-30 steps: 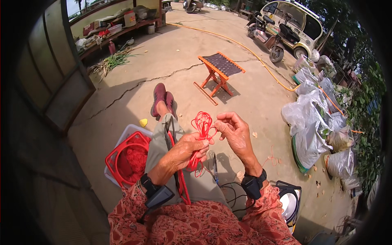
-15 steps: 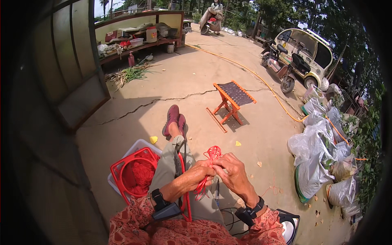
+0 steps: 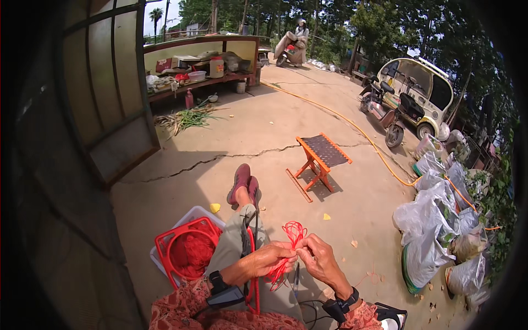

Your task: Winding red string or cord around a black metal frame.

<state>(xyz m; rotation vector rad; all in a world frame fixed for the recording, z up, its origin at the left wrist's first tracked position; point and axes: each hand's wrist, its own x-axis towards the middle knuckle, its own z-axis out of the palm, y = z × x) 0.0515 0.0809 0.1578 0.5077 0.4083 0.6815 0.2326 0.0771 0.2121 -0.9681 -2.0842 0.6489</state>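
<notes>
I am watching a bundle of red cord (image 3: 291,234), looped at the top and trailing down in loose strands, being worked over my lap just above the knee. My left hand (image 3: 268,259) is closing around the lower strands, fingers curled and pinching them against the palm, while my right hand (image 3: 320,258) is gripping the cord just beside it, thumb and fingertips pressing near the base of the loops; the two hands are nearly touching. Below them a black strap or cable is hanging across the trouser leg (image 3: 236,247). At my left side a red basket (image 3: 165,245) is sitting inside a white tub (image 3: 190,214), holding a mass of red cord, with its near corner close to my thigh. Farther out on the concrete an orange folding stool (image 3: 322,157) is standing, well apart from my crossed shoes (image 3: 245,184), and grey sacks (image 3: 434,231) are lining the right edge of the yard. As I judge it, the loops are looking slack: if either pinch is easing, the strands could be slipping and tangling, or the bundle could be dropping onto the dusty ground.
</notes>
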